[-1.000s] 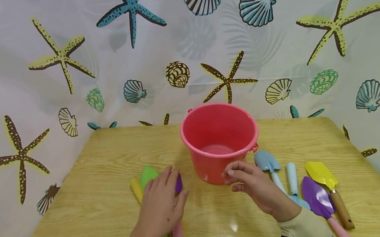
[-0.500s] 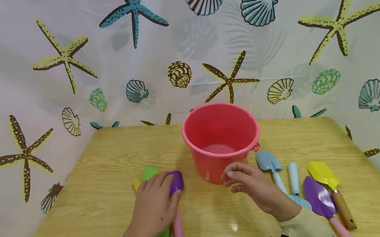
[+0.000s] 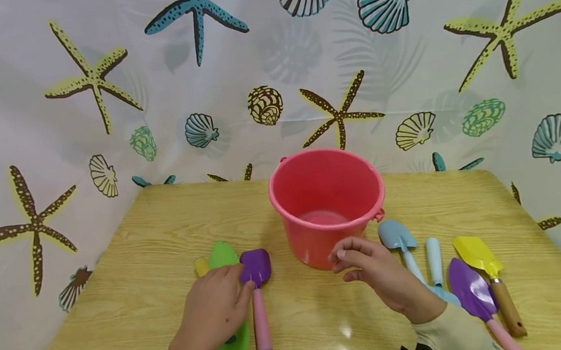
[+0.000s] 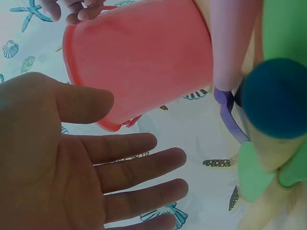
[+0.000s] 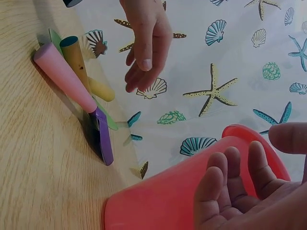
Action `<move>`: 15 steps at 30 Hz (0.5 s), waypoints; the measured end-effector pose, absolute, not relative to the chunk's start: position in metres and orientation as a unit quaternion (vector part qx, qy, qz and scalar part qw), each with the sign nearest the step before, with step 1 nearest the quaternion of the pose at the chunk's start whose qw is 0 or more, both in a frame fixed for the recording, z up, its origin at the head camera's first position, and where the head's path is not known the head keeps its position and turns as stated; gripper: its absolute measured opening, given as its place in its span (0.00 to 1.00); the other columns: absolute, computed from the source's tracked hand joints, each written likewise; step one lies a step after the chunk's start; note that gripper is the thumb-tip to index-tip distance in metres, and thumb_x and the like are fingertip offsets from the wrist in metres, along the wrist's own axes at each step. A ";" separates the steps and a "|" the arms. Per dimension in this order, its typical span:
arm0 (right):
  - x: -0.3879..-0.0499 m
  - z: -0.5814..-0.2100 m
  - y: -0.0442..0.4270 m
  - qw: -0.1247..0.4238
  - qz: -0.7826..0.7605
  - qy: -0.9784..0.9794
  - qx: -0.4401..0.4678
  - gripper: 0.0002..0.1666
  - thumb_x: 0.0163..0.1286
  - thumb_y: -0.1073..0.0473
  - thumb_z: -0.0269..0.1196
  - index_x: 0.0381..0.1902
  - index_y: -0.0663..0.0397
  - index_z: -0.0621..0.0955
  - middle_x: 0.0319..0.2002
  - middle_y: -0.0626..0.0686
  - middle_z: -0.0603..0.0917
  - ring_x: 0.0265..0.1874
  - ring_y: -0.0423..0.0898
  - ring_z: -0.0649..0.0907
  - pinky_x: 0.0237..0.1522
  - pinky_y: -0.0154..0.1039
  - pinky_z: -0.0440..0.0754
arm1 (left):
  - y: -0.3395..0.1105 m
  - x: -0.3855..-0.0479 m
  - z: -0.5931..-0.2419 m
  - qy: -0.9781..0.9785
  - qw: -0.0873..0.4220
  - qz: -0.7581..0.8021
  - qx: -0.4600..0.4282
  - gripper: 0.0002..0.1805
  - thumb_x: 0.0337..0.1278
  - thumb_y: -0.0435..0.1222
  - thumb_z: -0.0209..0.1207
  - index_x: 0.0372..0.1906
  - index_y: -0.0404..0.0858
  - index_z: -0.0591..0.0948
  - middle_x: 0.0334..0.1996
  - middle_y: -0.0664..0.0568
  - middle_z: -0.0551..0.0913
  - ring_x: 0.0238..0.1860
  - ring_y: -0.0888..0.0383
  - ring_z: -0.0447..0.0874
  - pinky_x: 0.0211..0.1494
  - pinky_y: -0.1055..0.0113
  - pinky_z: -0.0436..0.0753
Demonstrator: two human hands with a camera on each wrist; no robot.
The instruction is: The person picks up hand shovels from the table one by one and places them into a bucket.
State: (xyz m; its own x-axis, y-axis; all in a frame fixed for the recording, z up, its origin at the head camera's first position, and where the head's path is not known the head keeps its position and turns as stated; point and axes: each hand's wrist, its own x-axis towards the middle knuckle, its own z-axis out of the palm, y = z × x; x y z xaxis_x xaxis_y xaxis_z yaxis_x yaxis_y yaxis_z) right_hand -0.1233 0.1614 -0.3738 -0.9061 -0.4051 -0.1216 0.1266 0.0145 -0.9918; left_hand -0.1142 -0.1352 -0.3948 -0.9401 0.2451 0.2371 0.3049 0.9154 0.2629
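Fingers of the left hand are straight and spread, holding nothing, above a cluster of tools: a pink-handled purple shovel, green blades partly covered by that hand, and a yellow handle. A gap between this hand and the cluster shows from the right wrist. The right hand hangs loosely curled with nothing in it, in front of a red bucket; whether it touches the bucket's wall, I cannot tell.

That bucket stands upright on the wooden table, mouth up, its inner wall and floor in plain sight. All the tools in view lie outside it. Right of it are 2 light blue tools, 1 pink-handled purple trowel and 1 wooden-handled yellow shovel. Behind hangs a cloth printed with starfish and shells.
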 end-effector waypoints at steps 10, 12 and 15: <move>-0.124 -0.375 0.162 0.190 -0.689 0.692 -0.099 0.07 0.78 0.54 0.53 0.44 0.44 0.78 0.43 0.38 0.83 0.46 0.40 0.82 0.51 0.39 0.79 | -0.137 -0.112 -0.399 -0.976 0.077 -0.149 -0.137 0.19 0.63 0.44 0.61 0.50 0.34 0.84 0.43 0.44 0.89 0.43 0.46 0.88 0.46 0.51 0.85; -0.124 -0.375 0.161 0.185 -0.686 0.697 -0.096 0.07 0.78 0.54 0.53 0.45 0.45 0.78 0.43 0.38 0.83 0.46 0.39 0.82 0.51 0.38 0.79 | -0.136 -0.112 -0.401 -0.976 0.074 -0.149 -0.139 0.18 0.63 0.44 0.61 0.50 0.34 0.84 0.42 0.44 0.89 0.42 0.47 0.88 0.44 0.52 0.86; -0.123 -0.374 0.160 0.177 -0.679 0.707 -0.091 0.07 0.77 0.55 0.53 0.46 0.48 0.78 0.43 0.38 0.83 0.46 0.40 0.82 0.51 0.38 0.79 | -0.135 -0.111 -0.403 -0.975 0.073 -0.150 -0.144 0.18 0.63 0.44 0.62 0.49 0.35 0.84 0.41 0.44 0.89 0.41 0.47 0.88 0.43 0.53 0.86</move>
State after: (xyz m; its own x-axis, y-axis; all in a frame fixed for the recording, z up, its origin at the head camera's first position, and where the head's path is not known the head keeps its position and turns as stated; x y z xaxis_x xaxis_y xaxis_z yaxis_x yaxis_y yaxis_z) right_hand -0.1232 0.1599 -0.3745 -0.9210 -0.3682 -0.1271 0.1121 0.0619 -0.9918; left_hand -0.1112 -0.1351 -0.4028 -0.9478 0.2594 0.1853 0.3031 0.9134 0.2718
